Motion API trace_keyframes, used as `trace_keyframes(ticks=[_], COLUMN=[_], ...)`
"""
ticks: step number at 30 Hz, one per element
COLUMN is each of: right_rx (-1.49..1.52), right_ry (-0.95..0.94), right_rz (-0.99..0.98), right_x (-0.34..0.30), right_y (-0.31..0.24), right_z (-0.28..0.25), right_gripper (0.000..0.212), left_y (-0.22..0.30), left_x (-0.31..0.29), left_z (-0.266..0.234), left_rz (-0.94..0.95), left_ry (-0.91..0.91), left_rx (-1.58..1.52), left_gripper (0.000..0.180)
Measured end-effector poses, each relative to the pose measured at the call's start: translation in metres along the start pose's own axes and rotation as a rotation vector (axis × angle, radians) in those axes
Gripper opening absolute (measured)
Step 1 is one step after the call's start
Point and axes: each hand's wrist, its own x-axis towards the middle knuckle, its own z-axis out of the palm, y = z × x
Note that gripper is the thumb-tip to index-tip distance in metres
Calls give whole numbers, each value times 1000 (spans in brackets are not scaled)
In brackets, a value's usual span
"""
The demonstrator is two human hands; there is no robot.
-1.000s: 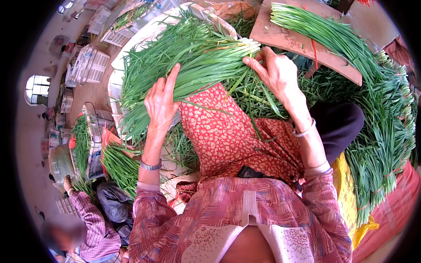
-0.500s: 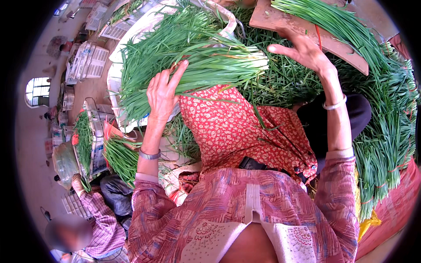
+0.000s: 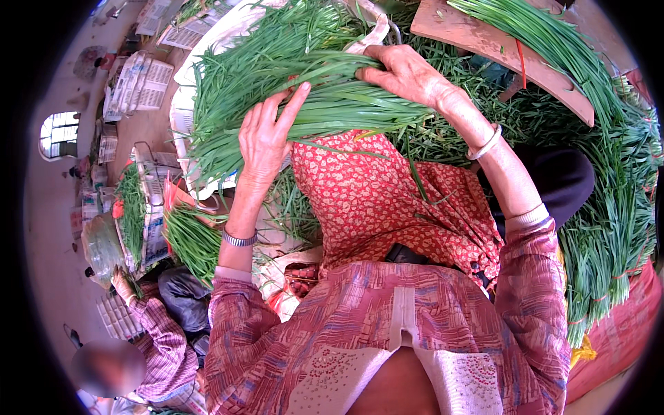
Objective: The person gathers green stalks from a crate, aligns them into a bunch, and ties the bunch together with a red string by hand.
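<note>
A loose bunch of garlic chives [image 3: 360,107] lies across a white tub and the red floral cloth on my lap, its stem ends toward my right. My left hand [image 3: 266,135] is wrapped round the near side of the bunch, index finger stretched along the leaves and thumb mostly hidden. Over the far side of the bunch, my right hand [image 3: 404,72] bends in, its thumb and fingers closing on some leaves near the middle. The right forearm covers part of the stem ends. More chive leaves [image 3: 277,41] fill the tub behind.
The white tub [image 3: 181,114] has a raised handle. A wooden board [image 3: 477,41] with chives and a red tie sits at far right. Bundled chives [image 3: 609,221] are stacked at right. Loose leaves cover the ground. At left, a co-worker's sleeve [image 3: 166,332] shows near baskets and chives [image 3: 194,242].
My right hand has moved left from open air beyond the stem ends onto the bunch, its fingers closing in. My left hand keeps its grip, nearly unmoved.
</note>
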Motion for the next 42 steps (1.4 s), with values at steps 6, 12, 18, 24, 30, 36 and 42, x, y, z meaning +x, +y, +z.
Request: trace_keyframes(ticks=[6,12,18,24,30,36,42], right_rx=[777,1442,1421,1137,-533,514,822], right_ry=[414,381,179,163,-288,176,122], right_rz=[228,331,322,318,621,302,285], right_x=[3,2,-27,-113,-134,-77,-45], right_y=[13,32,37,85,63,19,-10], right_z=[8,-14,-52,-113,-89,-36,-9], right_gripper=[28,29,28,21,63,111,66], left_y=[2,0,4,-18,-24,-4,2], left_x=[-1,0,10,-2,-2,18,19], left_z=[5,5,4,5,-5,-15,-25], left_rz=[-39,-45,-63,-183,-352,-381,-391], left_ry=[41,35,19,33,44,13,31], left_rx=[-50,-59,-158,-251,-350,-418,-430], left_gripper=[103,99,97,90,65,63,66])
